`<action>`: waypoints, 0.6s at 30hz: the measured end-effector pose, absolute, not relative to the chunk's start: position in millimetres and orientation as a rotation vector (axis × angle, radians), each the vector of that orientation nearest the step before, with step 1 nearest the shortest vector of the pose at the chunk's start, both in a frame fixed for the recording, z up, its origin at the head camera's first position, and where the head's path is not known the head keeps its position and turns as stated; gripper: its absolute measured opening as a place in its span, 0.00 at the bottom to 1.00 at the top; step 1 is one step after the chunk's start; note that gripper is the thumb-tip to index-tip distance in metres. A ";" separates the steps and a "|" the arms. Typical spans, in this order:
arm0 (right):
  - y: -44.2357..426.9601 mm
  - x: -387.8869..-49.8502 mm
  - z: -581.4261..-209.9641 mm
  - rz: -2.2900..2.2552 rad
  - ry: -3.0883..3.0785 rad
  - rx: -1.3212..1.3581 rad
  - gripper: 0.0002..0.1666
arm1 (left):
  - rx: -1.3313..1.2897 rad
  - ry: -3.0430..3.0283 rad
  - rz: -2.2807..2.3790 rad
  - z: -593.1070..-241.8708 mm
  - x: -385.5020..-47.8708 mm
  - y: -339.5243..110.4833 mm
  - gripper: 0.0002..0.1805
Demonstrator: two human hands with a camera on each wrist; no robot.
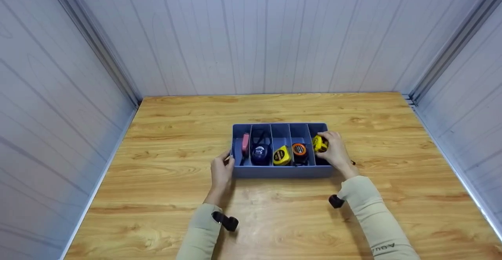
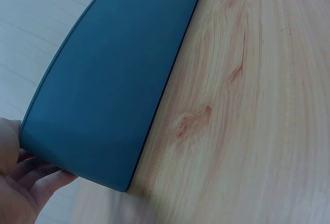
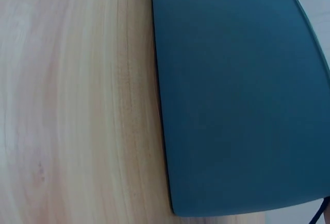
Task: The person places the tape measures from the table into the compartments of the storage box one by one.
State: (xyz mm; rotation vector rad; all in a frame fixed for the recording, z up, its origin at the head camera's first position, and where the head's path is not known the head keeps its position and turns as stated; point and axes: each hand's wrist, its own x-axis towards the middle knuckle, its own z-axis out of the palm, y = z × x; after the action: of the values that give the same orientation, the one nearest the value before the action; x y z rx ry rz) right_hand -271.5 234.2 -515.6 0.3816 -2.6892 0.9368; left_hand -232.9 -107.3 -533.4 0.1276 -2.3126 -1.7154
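Observation:
A blue-grey box (image 1: 282, 172) with several compartments stands on the wooden table. Its left end is held by my left hand (image 1: 221, 170), whose fingers (image 2: 49, 185) lie against the end wall in the left wrist view. My right hand (image 1: 336, 152) pinches a yellow and black tape measure (image 1: 320, 144) at the rightmost compartment. The other compartments hold a slim pink item (image 1: 245, 144), a dark blue tape measure (image 1: 260, 153) with a black strap, a yellow tape measure (image 1: 281, 156) and an orange and black tape measure (image 1: 300, 152). In the right wrist view, the box's front wall (image 3: 237, 100) hides most of the hand.
The wooden table (image 1: 176, 134) extends around the box. Pale panel walls (image 1: 251, 36) enclose it at the back and both sides. A dark cord end (image 1: 353, 162) shows beside the right wrist. Black wrist cameras (image 1: 227, 221) sit on both sleeves.

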 end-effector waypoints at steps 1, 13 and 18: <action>234.3 -271.3 -515.8 0.950 -2.679 0.380 0.32 | 0.118 -2.314 -1.705 -533.7 -233.1 -107.4 0.18; 233.8 -270.9 -516.6 0.965 -2.657 0.372 0.24 | 0.116 -2.317 -1.690 -532.0 -232.2 -107.2 0.18; 232.5 -269.4 -517.0 0.973 -2.660 0.340 0.25 | 0.098 -2.324 -1.624 -532.1 -231.6 -107.7 0.18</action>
State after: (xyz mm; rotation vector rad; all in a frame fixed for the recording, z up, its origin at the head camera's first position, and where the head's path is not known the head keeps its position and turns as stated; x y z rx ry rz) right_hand -269.4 232.5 -517.0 0.3398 -2.6600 0.9733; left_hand -231.6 -107.7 -532.1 0.0981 -2.3236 -1.6244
